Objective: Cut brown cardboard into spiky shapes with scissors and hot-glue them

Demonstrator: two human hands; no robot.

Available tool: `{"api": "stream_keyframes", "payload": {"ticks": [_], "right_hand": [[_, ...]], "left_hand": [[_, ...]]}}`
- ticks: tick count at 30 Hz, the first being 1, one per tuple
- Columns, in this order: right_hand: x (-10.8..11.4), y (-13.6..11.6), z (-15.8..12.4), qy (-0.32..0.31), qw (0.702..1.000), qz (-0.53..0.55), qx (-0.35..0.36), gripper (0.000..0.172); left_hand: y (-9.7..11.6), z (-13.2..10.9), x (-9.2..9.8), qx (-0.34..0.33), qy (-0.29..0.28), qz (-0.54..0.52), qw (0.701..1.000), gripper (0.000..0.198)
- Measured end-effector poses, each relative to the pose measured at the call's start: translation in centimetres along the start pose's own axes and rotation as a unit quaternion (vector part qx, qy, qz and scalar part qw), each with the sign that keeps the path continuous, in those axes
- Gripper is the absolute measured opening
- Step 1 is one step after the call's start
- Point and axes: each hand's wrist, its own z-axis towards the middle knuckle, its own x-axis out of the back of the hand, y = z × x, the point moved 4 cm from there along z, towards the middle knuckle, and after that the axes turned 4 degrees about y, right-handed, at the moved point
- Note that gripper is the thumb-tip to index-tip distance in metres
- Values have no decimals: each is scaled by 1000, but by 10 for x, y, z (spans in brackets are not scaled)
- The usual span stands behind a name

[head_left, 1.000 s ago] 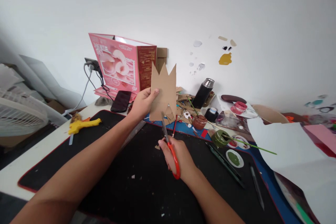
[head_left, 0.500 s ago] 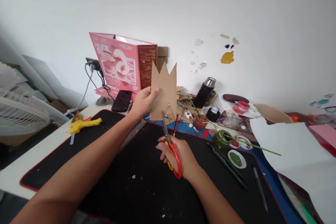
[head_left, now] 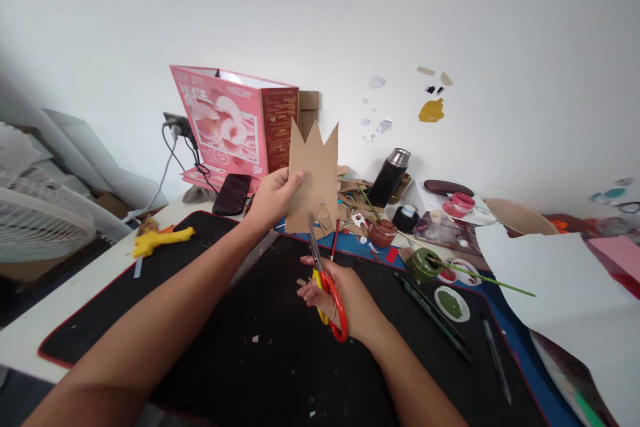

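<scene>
My left hand [head_left: 277, 197] pinches the left edge of an upright piece of brown cardboard [head_left: 315, 170], with the thumb across its front. Three pointed spikes form the cardboard's top, and a triangular notch shows in its lower edge. Below it, my right hand [head_left: 340, 297] holds scissors [head_left: 336, 310] with one red and one yellow handle, fingers around the loops. The blades point up and overlap the cardboard's lower edge in view; whether they touch it cannot be made out.
A black mat [head_left: 270, 347] lies under the hands. Behind stand a pink box [head_left: 227, 123] and a black flask [head_left: 390, 177] beside cardboard scraps. Paint jars, including a green one [head_left: 423, 265], are at right. A yellow glue gun [head_left: 163, 239] and phone [head_left: 233, 193] lie left.
The cardboard and scissors have shifted very slightly. My right thumb has moved a little, and small brown scraps now show beside my right fingers.
</scene>
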Motion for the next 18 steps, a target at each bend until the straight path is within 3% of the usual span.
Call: {"api": "stream_keyframes", "payload": {"ticks": [13,18], "right_hand": [[-5,2,1,62,996,14,-58,72],[-4,-4,-1,75,996,-6,-54,56]], "left_hand": [[0,-4,-5,0,6,3,1000,57],[-5,-4,-5,10,6,2,1000,57]]}}
